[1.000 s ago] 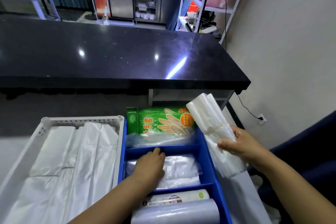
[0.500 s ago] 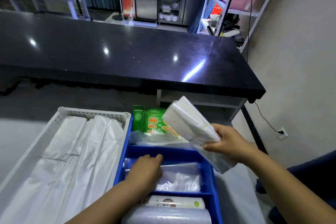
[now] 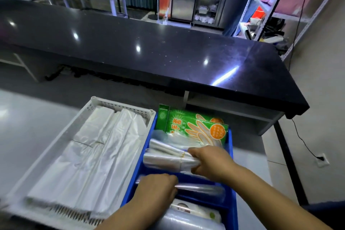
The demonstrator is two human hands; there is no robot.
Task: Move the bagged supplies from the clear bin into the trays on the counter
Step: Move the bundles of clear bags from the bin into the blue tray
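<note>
My right hand (image 3: pixel 211 162) grips a banded bundle of clear plastic bags (image 3: pixel 166 161), lying across the blue divided tray (image 3: pixel 231 183) over its far compartments. My left hand (image 3: pixel 158 186) rests curled on the clear bags (image 3: pixel 201 188) in the middle compartment; whether it grips them I cannot tell. A green pack of disposable gloves (image 3: pixel 188 123) stands at the tray's far end. Rolls and a labelled pack (image 3: pixel 194 211) fill the near compartment. Left of it sits a white tray (image 3: pixel 119 104) full of folded white bags (image 3: pixel 89 162). The clear bin is out of view.
A long black counter (image 3: pixel 149 48) runs across behind the trays, with a shelf beneath its right end. Metal shelving (image 3: pixel 276 11) stands at the far right. A wall socket with a cable (image 3: pixel 322 158) is low on the right wall.
My right hand has brought the clear bag bundle down and left from the air into the blue tray. My left hand stays on the middle compartment. The camera has tilted up.
</note>
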